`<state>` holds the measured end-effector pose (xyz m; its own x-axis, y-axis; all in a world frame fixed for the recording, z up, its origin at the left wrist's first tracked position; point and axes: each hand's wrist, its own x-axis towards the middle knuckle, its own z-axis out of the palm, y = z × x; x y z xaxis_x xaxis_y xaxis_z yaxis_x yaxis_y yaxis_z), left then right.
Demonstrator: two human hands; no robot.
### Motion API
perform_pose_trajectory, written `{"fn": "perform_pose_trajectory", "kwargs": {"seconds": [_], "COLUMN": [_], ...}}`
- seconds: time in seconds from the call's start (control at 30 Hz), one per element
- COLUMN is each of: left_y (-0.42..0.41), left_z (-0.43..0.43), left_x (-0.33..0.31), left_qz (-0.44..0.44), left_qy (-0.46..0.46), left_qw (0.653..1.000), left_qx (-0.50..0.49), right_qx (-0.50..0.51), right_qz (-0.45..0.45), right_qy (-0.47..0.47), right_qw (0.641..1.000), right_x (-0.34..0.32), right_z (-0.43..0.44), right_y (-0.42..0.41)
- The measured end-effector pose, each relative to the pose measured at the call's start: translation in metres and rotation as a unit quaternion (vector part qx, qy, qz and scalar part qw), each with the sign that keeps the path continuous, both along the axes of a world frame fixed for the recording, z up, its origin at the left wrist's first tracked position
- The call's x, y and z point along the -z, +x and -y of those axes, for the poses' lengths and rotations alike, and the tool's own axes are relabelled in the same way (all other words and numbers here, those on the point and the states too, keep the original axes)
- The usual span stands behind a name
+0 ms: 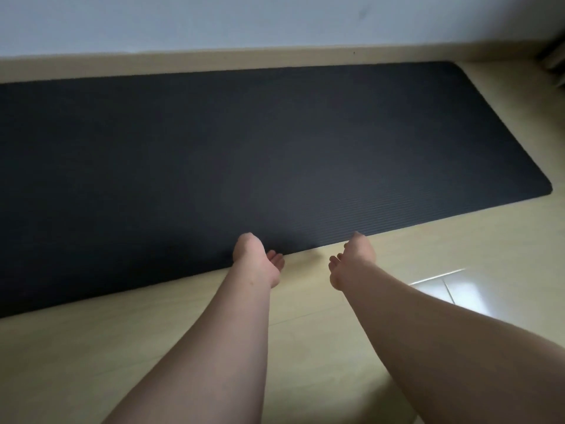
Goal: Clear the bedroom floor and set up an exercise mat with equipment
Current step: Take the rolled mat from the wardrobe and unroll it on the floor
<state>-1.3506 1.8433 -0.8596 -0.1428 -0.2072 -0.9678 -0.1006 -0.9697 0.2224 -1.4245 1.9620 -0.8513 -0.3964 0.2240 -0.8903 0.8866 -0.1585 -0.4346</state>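
A black ribbed exercise mat (275, 148) lies unrolled and flat on the pale wooden floor (183, 316), running left to right along the wall. Its right end with rounded corners is in view; its left end runs out of frame. Both my forearms reach forward to the mat's near long edge. My left hand (256, 258) and my right hand (354, 258) are turned palm-up with loosely curled fingers, right at that edge. Neither visibly grips the mat; the thumbs are at the edge. No exercise equipment is in view.
A light grey wall (275, 19) stands right behind the mat, with a narrow strip of floor between them. A dark, blurred object (555, 56) sits in the far right corner. Window light reflects off the floor (452, 292) on the right.
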Motion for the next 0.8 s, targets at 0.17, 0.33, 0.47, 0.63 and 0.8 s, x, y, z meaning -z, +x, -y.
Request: {"fn": "perform_pose_trajectory", "kwargs": {"seconds": [0.17, 0.33, 0.47, 0.63, 0.8], "left_y": [-0.019, -0.029, -0.034, -0.029, -0.032], "left_z": [-0.006, -0.007, -0.015, -0.019, -0.010], "left_x": [0.028, 0.031, 0.033, 0.032, -0.010], "left_qz": [0.060, 0.061, 0.071, 0.124, 0.131], "left_qy": [-0.046, -0.059, -0.077, -0.069, -0.069], "left_qw": [0.997, 0.994, 0.991, 0.988, 0.988], "left_qx": [-0.020, -0.065, -0.077, -0.064, -0.035], "right_qx": [0.011, 0.056, 0.037, -0.092, -0.242], "right_qz": [0.003, -0.016, -0.023, -0.023, -0.053], "right_qy": [-0.053, -0.119, -0.105, 0.002, 0.170], "right_qw": [0.999, 0.991, 0.993, 0.996, 0.954], "right_x": [0.015, 0.019, 0.014, 0.019, -0.024], "right_z": [-0.014, -0.011, -0.010, -0.013, -0.001], "right_y": [-0.026, -0.041, -0.048, -0.051, -0.037]}}
